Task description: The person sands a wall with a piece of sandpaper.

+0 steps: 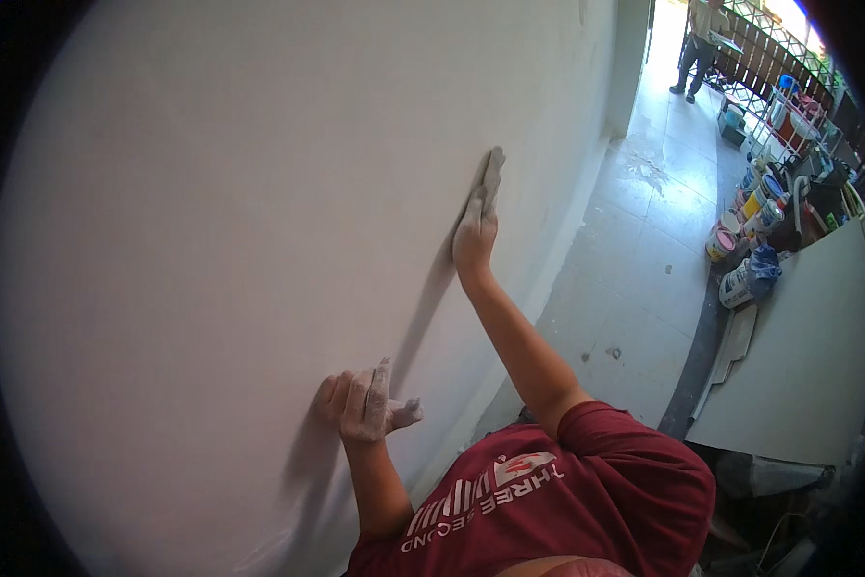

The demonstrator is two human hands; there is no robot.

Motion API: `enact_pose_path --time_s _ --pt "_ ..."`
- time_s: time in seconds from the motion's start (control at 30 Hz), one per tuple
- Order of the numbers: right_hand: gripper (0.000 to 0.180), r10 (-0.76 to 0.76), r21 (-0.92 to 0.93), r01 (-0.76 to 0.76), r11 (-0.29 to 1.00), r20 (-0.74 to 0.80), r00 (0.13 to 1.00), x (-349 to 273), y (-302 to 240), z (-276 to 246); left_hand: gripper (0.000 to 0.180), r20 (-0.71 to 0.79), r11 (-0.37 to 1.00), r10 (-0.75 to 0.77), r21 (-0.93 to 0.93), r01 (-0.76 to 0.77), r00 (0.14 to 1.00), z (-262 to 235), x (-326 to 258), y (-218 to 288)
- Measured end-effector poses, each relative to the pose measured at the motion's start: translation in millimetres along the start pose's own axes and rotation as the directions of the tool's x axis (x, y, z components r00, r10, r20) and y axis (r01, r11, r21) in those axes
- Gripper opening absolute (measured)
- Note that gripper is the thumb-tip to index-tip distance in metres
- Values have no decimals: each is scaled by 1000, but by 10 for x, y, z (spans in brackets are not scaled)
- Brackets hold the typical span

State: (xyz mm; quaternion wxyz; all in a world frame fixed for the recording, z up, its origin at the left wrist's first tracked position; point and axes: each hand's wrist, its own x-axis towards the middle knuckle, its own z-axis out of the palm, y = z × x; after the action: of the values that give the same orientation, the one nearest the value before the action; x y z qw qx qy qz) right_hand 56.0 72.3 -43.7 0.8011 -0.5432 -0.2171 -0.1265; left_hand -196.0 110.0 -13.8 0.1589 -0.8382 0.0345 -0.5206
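Shirt (567,490): dark red, nearest.
Right hand (476,226): flat against the wall (211,240), fingers straight and pressed together, long axis up and slightly right; palm hidden.
Left hand (363,404): lower, at the wall, fingers curled, thumb out; cannot tell whether it pinches anything.
Wall: left of and behind both hands.
Buckets (722,242): far right, contents unclear; blue plastic (765,266) tops one.
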Motion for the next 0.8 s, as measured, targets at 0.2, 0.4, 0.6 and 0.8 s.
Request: enact_pose_path --time_s 0.2,0.4,0.6,0.8 --pt "65 -152 -99 163 982 114 982 -101 253 -51 47 -22 1000 -3 28 3 1000 19 20 -20" --pt "62 -94 -83 98 992 43 995 -51 690 -124 39 3 996 -20 91 20 1000 39 47 -37" --pt "63 -90 -209 114 971 123 988 -514 807 -325 36 -16 982 -24 189 26 1000 37 13 -17" --pt "60 -83 -297 167 940 276 958 -274 1049 -456 38 -1 959 -51 279 50 999 14 15 14"
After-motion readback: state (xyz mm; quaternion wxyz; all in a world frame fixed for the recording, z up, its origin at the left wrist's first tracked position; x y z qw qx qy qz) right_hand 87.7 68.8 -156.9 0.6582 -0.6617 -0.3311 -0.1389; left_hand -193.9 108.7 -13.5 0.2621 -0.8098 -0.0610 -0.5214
